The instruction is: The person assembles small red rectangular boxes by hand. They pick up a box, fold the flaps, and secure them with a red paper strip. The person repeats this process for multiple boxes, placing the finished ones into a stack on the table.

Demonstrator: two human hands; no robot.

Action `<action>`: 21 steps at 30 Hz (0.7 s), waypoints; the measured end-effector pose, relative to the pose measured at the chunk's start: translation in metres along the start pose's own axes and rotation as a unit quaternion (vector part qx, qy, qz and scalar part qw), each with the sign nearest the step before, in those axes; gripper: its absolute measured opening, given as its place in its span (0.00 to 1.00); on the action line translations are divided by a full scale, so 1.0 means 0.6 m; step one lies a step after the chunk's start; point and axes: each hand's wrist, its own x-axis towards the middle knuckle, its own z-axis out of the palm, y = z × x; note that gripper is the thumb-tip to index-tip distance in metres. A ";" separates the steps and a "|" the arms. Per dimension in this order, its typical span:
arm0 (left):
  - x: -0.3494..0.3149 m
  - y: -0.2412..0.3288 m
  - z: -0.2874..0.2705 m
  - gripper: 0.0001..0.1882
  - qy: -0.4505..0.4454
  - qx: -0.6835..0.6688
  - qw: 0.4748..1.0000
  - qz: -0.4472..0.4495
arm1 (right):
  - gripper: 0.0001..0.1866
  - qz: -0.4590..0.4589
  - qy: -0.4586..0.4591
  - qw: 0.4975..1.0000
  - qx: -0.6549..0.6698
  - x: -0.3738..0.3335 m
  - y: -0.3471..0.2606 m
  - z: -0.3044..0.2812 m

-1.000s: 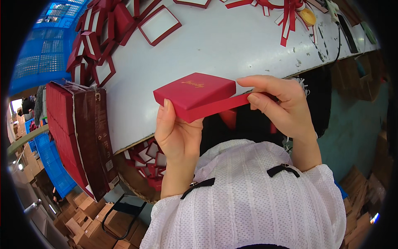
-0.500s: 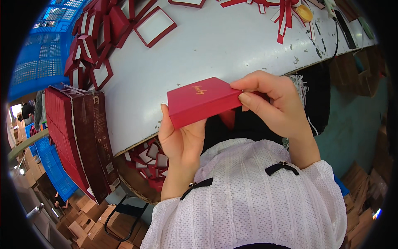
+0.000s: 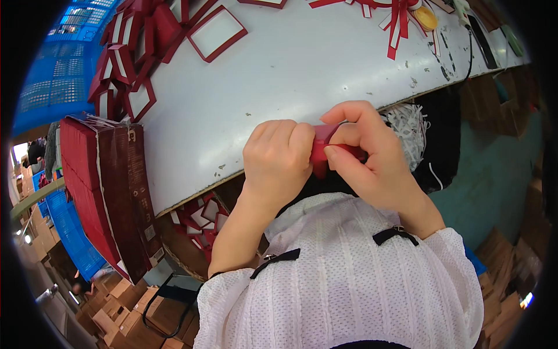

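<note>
Both my hands are close together over the near edge of the table. Between them shows a small part of a red box (image 3: 320, 152); most of it is hidden by my fingers. My left hand (image 3: 279, 151) is closed over its left part, knuckles up. The thumb and bent fingers of my right hand (image 3: 372, 157) pinch it at the right. A narrow red tip hangs just below, and I cannot tell whether it belongs to the box.
Red open box parts with white insides (image 3: 139, 52) are heaped at the table's far left. A carton packed with red boxes (image 3: 87, 192) stands at the left. Red ribbons (image 3: 398, 29) lie at the far right. Below the table, a bin (image 3: 186, 256) holds more box parts.
The red box, earlier lying face up across both hands, is now mostly covered. My left hand has turned from palm up beneath it to knuckles up over it, moving right and up.
</note>
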 end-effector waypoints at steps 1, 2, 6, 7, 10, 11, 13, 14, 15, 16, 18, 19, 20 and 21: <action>0.002 0.002 0.002 0.10 0.014 0.003 1.000 0.004 | 0.13 0.011 -0.001 0.999 0.036 -0.003 0.000 0.000; 0.003 0.003 0.005 0.09 0.028 0.006 1.000 0.007 | 0.12 0.022 -0.003 0.997 0.073 -0.006 0.001 0.001; 0.005 -0.001 0.013 0.09 0.061 0.017 0.998 0.018 | 0.11 0.024 0.000 0.995 0.097 -0.004 0.004 -0.002; 0.004 -0.002 0.014 0.09 0.068 0.016 0.997 0.018 | 0.10 0.028 -0.005 0.995 0.101 -0.002 0.005 -0.003; 0.004 -0.004 0.013 0.08 0.069 0.015 0.997 0.018 | 0.10 0.041 -0.012 0.993 0.112 0.006 0.013 -0.006; 0.003 -0.004 0.012 0.08 0.065 0.016 0.998 0.019 | 0.09 0.045 -0.009 0.992 0.115 0.008 0.015 -0.006; 0.002 -0.004 0.012 0.08 0.059 0.016 0.998 0.013 | 0.09 0.050 -0.009 0.992 0.119 0.011 0.018 -0.007; 0.002 -0.004 0.012 0.08 0.056 0.015 0.998 0.010 | 0.09 0.053 -0.012 0.991 0.121 0.012 0.019 -0.008; 0.002 -0.004 0.013 0.08 0.062 0.012 0.998 0.011 | 0.09 0.055 -0.015 0.991 0.122 0.013 0.019 -0.008; 0.002 -0.005 0.014 0.09 0.067 0.009 0.998 0.012 | 0.09 0.058 -0.021 0.991 0.120 0.014 0.019 -0.009; 0.001 -0.006 0.016 0.09 0.075 0.005 0.997 0.012 | 0.08 0.064 -0.035 0.991 0.116 0.015 0.020 -0.012; 0.000 -0.006 0.016 0.10 0.076 0.005 0.997 0.011 | 0.08 0.075 -0.049 0.990 0.110 0.015 0.020 -0.014; -0.001 -0.006 0.016 0.11 0.078 0.005 0.997 0.009 | 0.08 0.086 -0.064 0.989 0.104 0.015 0.018 -0.017; 0.000 -0.003 0.015 0.12 0.080 0.000 0.997 -0.011 | 0.08 0.097 -0.077 0.987 0.098 0.015 0.016 -0.020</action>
